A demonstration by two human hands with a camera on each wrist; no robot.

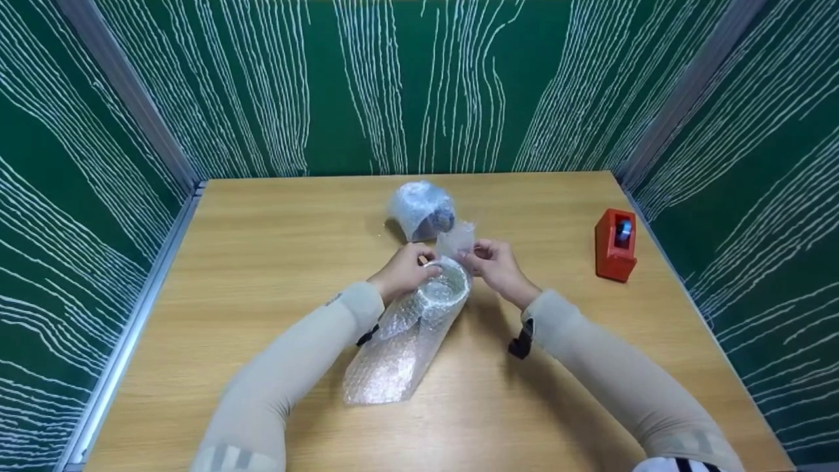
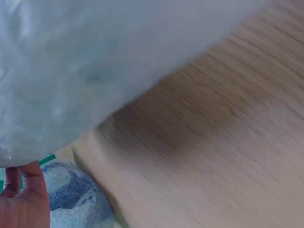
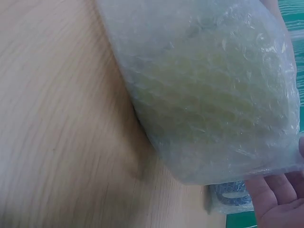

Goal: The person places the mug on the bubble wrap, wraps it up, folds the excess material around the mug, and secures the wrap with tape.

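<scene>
Two hands work at the far end of a bubble-wrap roll (image 1: pixel 409 328) lying on the wooden table (image 1: pixel 229 262). Left hand (image 1: pixel 403 270) curls its fingers round the rim; right hand (image 1: pixel 495 265) pinches a loose flap just beyond its fingertips. Light, soft and slippery by the look of it, the wrap would likely crush easily; holding the rim seems safest. A second wrapped bundle (image 1: pixel 423 210) sits past the fingers, a red tape dispenser (image 1: pixel 615 244) well right.
</scene>
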